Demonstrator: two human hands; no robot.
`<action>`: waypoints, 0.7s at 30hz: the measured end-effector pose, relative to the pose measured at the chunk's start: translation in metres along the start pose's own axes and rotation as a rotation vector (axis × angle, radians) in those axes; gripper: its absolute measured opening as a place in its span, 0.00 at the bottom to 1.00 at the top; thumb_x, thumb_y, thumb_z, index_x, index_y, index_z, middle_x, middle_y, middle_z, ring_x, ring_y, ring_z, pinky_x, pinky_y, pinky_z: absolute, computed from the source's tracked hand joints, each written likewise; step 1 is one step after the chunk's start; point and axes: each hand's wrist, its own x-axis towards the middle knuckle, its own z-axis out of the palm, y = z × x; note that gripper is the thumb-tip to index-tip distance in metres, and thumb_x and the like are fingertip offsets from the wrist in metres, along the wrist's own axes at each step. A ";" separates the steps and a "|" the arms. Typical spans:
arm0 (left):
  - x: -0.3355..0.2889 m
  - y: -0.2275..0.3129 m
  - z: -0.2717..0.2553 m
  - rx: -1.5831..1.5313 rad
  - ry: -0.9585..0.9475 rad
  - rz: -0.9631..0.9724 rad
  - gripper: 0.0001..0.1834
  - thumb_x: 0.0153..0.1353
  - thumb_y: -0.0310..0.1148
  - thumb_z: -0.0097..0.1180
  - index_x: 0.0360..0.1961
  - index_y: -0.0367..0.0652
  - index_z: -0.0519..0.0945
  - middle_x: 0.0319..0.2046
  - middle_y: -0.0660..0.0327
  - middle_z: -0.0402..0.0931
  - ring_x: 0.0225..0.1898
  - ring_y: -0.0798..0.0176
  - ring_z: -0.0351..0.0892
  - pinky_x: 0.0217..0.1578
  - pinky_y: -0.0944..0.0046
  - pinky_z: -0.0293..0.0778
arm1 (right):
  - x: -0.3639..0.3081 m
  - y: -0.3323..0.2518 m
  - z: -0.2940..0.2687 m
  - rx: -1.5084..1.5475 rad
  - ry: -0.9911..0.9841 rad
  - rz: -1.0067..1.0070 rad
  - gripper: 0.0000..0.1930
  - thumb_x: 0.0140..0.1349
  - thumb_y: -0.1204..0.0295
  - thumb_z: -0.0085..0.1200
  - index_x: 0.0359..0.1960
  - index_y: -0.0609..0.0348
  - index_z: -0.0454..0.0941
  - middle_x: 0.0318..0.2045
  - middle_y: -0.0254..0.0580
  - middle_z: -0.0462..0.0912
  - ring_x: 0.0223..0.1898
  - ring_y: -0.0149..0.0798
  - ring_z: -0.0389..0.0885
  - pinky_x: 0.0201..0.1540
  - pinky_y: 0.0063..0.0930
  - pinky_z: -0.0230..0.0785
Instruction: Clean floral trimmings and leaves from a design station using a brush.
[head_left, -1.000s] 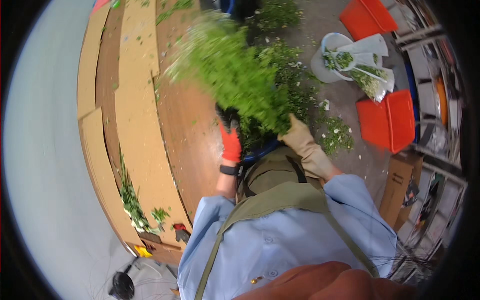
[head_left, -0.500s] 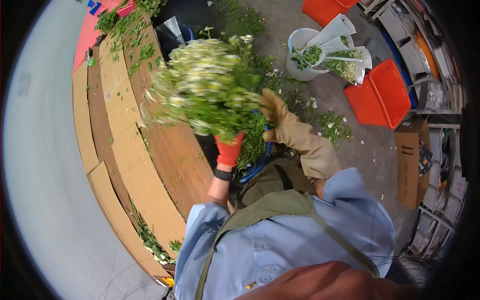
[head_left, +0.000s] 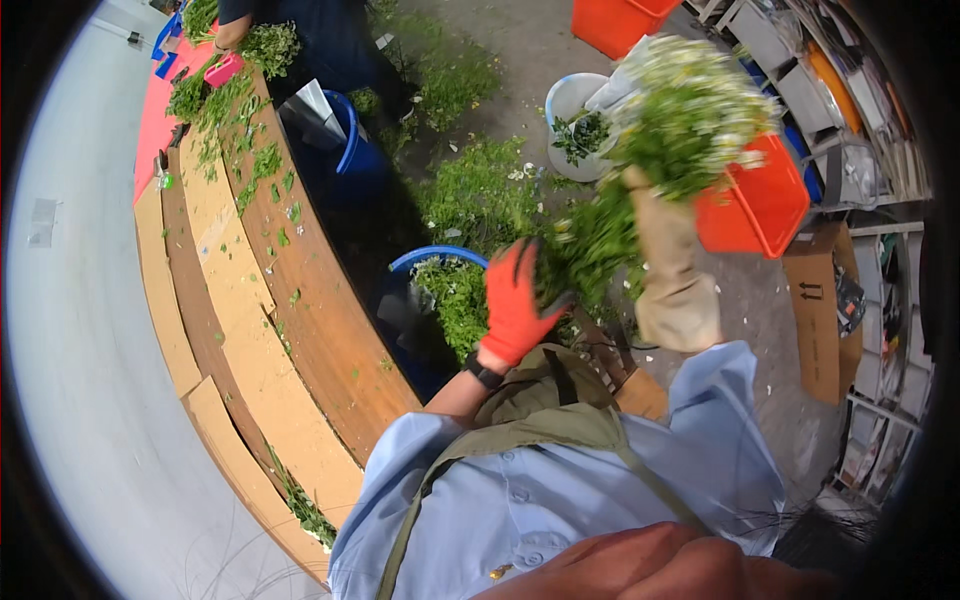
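A big bunch of white daisy-like flowers [head_left: 695,115] is tilted to my right, its blooms blurred and its leafy stems running down to the left. My right hand [head_left: 668,235], in a long tan work glove, is closed around the bunch below the blooms; the leaves partly hide its fingers. At the lower stem end, my left hand [head_left: 515,300], in a red glove with dark finger pads, curls its fingers and thumb around the greenery. Just left of that hand, a blue-rimmed bin [head_left: 430,252] holds green cuttings.
A wooden table [head_left: 315,310] with cardboard strips and leaf scraps runs along my left. Another person's arm [head_left: 235,32] is at its far end. Beyond are a blue bin [head_left: 355,165], a white bucket [head_left: 575,100] and a red crate [head_left: 760,205]. Trimmings [head_left: 470,195] litter the floor; a cardboard box [head_left: 815,330] stands right.
The bunch has swung from over the table to my right side. My right hand, open before, has closed on it; my left hand is now at the stem end. Another person has come into view.
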 end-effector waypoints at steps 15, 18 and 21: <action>-0.125 -0.137 -0.028 0.188 0.001 -0.549 0.34 0.66 0.32 0.74 0.72 0.38 0.77 0.66 0.44 0.79 0.66 0.39 0.80 0.68 0.46 0.77 | 0.295 0.172 0.027 0.095 0.140 -0.782 0.14 0.71 0.53 0.72 0.43 0.50 0.92 0.39 0.35 0.96 0.38 0.40 0.94 0.45 0.38 0.86; -0.131 -0.136 -0.030 0.167 -0.028 -0.656 0.32 0.67 0.33 0.73 0.71 0.40 0.78 0.65 0.45 0.79 0.65 0.40 0.80 0.67 0.48 0.77 | 0.291 0.252 -0.001 -0.733 -0.205 -1.165 0.10 0.71 0.59 0.71 0.42 0.50 0.91 0.38 0.34 0.95 0.36 0.39 0.93 0.44 0.36 0.86; -0.150 -0.133 -0.032 0.228 -0.088 -0.724 0.32 0.67 0.33 0.73 0.71 0.41 0.78 0.65 0.45 0.80 0.66 0.41 0.80 0.67 0.48 0.78 | 0.272 0.214 0.055 -0.756 -0.284 -0.923 0.21 0.71 0.62 0.69 0.61 0.52 0.81 0.49 0.43 0.90 0.53 0.47 0.84 0.59 0.39 0.78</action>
